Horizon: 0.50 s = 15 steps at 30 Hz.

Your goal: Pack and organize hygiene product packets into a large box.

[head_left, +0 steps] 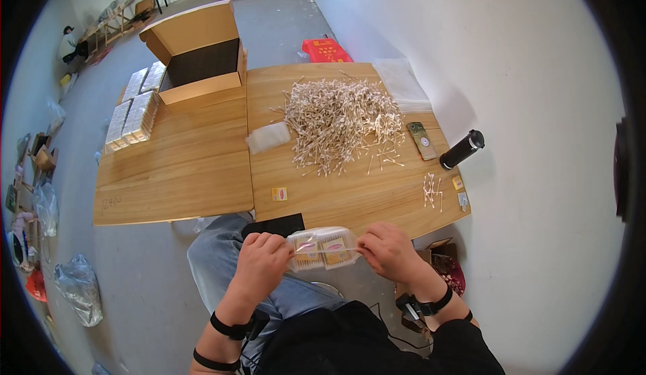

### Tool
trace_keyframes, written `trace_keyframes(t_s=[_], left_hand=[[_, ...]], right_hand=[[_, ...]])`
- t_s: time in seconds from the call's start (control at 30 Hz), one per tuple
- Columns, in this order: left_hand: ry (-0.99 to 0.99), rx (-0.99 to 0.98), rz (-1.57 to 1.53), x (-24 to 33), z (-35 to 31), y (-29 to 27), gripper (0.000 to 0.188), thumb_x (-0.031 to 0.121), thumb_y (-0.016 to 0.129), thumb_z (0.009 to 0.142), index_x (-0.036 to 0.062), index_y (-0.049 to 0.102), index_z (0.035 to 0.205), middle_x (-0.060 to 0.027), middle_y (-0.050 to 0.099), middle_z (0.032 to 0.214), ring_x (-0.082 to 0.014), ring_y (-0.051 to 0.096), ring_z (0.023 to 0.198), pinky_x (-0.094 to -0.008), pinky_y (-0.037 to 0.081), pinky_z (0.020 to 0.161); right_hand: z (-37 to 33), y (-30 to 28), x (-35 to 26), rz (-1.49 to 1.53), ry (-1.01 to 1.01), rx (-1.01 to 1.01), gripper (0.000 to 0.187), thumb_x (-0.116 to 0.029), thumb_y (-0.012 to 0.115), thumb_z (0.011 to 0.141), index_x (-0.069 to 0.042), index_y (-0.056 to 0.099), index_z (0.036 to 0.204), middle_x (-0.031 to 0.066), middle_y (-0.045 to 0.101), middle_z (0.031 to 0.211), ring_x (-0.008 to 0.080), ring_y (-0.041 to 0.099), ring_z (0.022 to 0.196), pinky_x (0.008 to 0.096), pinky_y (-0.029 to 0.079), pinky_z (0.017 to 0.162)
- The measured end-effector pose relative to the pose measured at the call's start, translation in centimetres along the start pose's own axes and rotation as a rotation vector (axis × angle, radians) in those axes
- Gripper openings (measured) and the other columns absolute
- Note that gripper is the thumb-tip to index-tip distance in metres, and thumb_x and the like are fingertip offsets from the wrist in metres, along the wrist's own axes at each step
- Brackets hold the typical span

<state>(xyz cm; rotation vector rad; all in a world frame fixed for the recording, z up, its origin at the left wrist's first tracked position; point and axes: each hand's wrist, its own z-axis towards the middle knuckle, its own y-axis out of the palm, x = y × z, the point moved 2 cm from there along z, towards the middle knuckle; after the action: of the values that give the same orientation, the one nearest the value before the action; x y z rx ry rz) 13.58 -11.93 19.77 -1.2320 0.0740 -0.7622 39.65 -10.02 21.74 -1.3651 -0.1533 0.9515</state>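
Observation:
Over my lap I hold a clear plastic bag (323,239) stretched sideways. Packed inside it are bundles of cotton swabs with yellow labels (334,251). My left hand (264,264) is closed on the bag's left end. At the other end my right hand (389,250) pinches the plastic. A big heap of loose cotton swabs (340,123) lies on the wooden table (202,180) ahead. Left of the heap is a stack of clear bags (268,137), and a small yellow label (279,194) lies nearer to me.
An open cardboard box (202,92) stands at the back left beside packed swab bundles (140,116). On the right are a phone (422,141), an upright black bottle (461,150) and several loose swabs (432,192). A white wall (538,173) runs along the right. Far left sits another person (69,45).

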Motion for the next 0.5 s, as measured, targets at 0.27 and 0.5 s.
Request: trace_keyframes(t_s=[0.27,0.5], left_hand=[[-0.016,0.005,0.049,-1.0,-1.1,-0.5,0.008,0.014,0.067,0.075,0.0106,0.064,0.082,-0.0008,0.059,0.086,-0.0193,0.056,0.085,-0.0331,0.041,0.079],[-0.024,0.035,0.047,-1.4,-1.5,-1.0,0.008,0.014,0.068,0.074,0.0112,0.064,0.08,-0.0003,0.059,0.085,-0.0186,0.056,0.084,-0.0329,0.041,0.078]], right_hand=[[-0.3,-0.6,0.4,-0.002,0.018,0.014,0.012,-0.009,0.068,0.076,-0.005,0.058,0.082,0.0102,0.055,0.079,0.0304,0.056,0.077,0.0387,0.046,0.067],[-0.7,-0.8,0.6,-0.026,0.031,0.021,0.014,-0.011,0.069,0.076,-0.006,0.058,0.081,0.0097,0.054,0.079,0.03,0.055,0.075,0.0385,0.046,0.066]])
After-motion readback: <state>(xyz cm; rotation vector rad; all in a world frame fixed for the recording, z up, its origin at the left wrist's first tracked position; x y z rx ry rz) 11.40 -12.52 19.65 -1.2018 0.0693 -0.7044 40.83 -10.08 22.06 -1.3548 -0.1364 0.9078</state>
